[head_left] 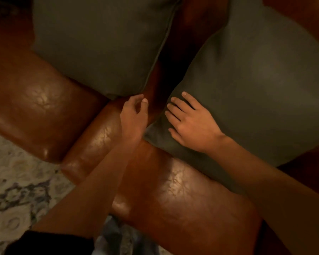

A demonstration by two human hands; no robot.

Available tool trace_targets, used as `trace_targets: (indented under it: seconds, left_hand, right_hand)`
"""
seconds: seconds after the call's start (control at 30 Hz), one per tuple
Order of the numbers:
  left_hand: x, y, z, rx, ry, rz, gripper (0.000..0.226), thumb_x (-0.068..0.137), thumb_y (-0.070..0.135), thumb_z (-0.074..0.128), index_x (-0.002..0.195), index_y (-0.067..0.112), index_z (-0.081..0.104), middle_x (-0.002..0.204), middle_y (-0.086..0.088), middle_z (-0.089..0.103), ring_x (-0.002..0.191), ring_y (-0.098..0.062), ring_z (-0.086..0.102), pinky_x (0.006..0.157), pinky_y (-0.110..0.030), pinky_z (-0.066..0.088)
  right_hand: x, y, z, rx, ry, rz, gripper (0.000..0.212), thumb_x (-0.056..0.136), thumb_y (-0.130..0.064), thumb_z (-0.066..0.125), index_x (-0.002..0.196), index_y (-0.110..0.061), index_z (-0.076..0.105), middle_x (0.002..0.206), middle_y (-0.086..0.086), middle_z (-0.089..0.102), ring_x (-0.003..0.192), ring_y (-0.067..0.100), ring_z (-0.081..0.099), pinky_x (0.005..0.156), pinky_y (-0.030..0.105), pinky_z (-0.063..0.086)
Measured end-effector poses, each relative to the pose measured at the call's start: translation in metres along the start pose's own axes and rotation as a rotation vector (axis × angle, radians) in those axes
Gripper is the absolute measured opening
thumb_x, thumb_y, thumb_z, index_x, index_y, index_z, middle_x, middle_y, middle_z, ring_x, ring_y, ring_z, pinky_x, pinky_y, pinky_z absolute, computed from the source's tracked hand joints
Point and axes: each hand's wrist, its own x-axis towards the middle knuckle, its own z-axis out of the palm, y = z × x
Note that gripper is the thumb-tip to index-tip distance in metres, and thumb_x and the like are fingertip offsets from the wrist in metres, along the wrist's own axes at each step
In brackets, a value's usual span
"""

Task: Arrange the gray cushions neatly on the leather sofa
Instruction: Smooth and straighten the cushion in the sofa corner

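Observation:
Two gray cushions rest on the brown leather sofa (182, 196). The left cushion (99, 45) stands against the backrest at the top left. Tilted beside it, the right cushion (256, 85) has its lower corner near the seat's front. My right hand (190, 124) lies flat on that lower corner, fingers spread. My left hand (133, 115) hovers in the gap between the two cushions, fingers loosely curled, holding nothing. A strip of bare leather shows between the cushions.
The seam between two seat pads (92, 126) runs diagonally under my left hand. A patterned pale rug (20, 190) covers the floor at the lower left. My dark sleeve (50, 242) and jeans (118, 236) show at the bottom edge.

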Motion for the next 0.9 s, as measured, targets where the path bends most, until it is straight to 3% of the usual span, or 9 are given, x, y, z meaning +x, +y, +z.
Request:
trace_targets:
  seconds: [0.1, 0.27, 0.47, 0.63, 0.9]
  left_hand:
    - [-0.011, 0.030, 0.001, 0.096, -0.065, 0.237, 0.029, 0.096, 0.023, 0.049, 0.121, 0.013, 0.058, 0.119, -0.008, 0.058, 0.105, -0.016, 0.056, 0.096, -0.034, 0.043]
    - [-0.026, 0.064, 0.005, 0.179, -0.237, 0.490, 0.033, 0.096, 0.020, 0.049, 0.127, 0.009, 0.054, 0.125, -0.012, 0.050, 0.102, -0.017, 0.057, 0.088, -0.023, 0.043]
    - [-0.043, 0.089, 0.005, 0.333, -0.403, 0.871, 0.037, 0.092, 0.014, 0.055, 0.126, 0.000, 0.054, 0.123, -0.022, 0.049, 0.116, -0.031, 0.051, 0.100, -0.041, 0.041]
    - [-0.066, 0.111, 0.016, 0.538, -0.601, 1.185, 0.042, 0.089, 0.019, 0.058, 0.129, 0.007, 0.054, 0.133, -0.020, 0.049, 0.124, -0.036, 0.047, 0.097, -0.048, 0.041]
    - [-0.109, 0.129, 0.071, 0.712, -0.923, 1.565, 0.038, 0.086, 0.016, 0.061, 0.123, 0.007, 0.060, 0.136, -0.018, 0.050, 0.131, -0.037, 0.039, 0.106, -0.053, 0.029]
  right_hand:
    - [-0.021, 0.002, -0.002, -0.055, 0.037, 0.051, 0.046, 0.086, -0.041, 0.049, 0.125, -0.019, 0.061, 0.136, 0.003, 0.055, 0.130, 0.022, 0.046, 0.112, 0.045, 0.026]
    - [-0.045, 0.006, -0.015, -0.041, 0.061, 0.203, 0.047, 0.084, -0.037, 0.052, 0.127, -0.021, 0.059, 0.142, 0.005, 0.049, 0.134, 0.022, 0.041, 0.112, 0.046, 0.026]
    - [-0.095, -0.002, -0.029, 0.140, 0.119, 0.568, 0.048, 0.080, -0.026, 0.063, 0.126, -0.014, 0.060, 0.144, 0.011, 0.045, 0.133, 0.029, 0.042, 0.107, 0.057, 0.030]
    - [-0.140, -0.018, -0.038, 0.298, 0.004, 0.859, 0.055, 0.075, -0.024, 0.070, 0.127, -0.010, 0.059, 0.142, 0.013, 0.047, 0.132, 0.031, 0.043, 0.105, 0.059, 0.032]
    - [-0.206, -0.043, -0.018, 0.508, -0.134, 1.163, 0.054, 0.090, -0.028, 0.052, 0.140, -0.010, 0.043, 0.150, 0.014, 0.034, 0.140, 0.029, 0.028, 0.112, 0.051, 0.019]
